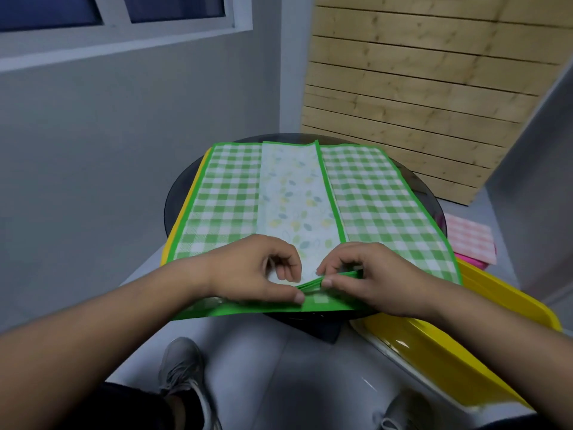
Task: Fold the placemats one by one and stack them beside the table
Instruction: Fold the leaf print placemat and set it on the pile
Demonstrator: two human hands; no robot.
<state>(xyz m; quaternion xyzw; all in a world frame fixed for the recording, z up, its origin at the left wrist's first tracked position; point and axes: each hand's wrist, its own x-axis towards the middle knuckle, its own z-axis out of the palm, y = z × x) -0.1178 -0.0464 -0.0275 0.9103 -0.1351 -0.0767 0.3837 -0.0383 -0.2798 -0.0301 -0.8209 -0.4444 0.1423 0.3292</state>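
Observation:
A green checked placemat (372,193) with a green border lies on a small round dark table (183,187). Both long sides are folded inward, leaving a strip of its pale leaf-print side (297,193) showing down the middle. My left hand (257,271) and my right hand (369,274) pinch the near edge at the centre, thumbs and fingertips closed on the green border where the two flaps meet. A yellow placemat edge (186,200) shows under the green one on the left.
A pink checked folded placemat (471,237) lies on a pink surface to the right of the table. A yellow tray (465,346) sits at the near right. My shoes (183,364) stand on the grey floor below. Wooden slat panel behind.

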